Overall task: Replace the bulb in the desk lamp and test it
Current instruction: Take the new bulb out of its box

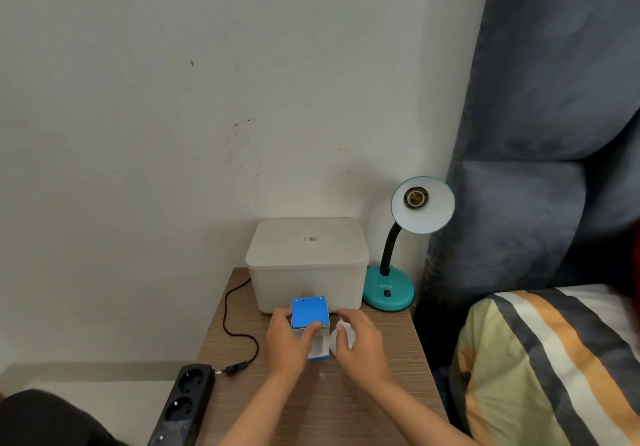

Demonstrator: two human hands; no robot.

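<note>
A teal desk lamp point(389, 291) stands at the back right of the wooden bedside table point(381, 393). Its shade point(423, 205) faces me and the socket inside holds no bulb. My left hand point(289, 340) grips a blue and white bulb box point(310, 314) standing upright on the table. My right hand point(362, 345) is just right of the box, fingers curled on a white bulb point(337, 340) that is mostly hidden by them.
A white lidded plastic bin point(308, 258) sits behind the box against the wall. The lamp's black cord point(228, 317) loops over the left edge, its plug point(235, 367) lying unplugged beside a black power strip point(185, 404). A bed with a striped pillow point(540, 369) is at right.
</note>
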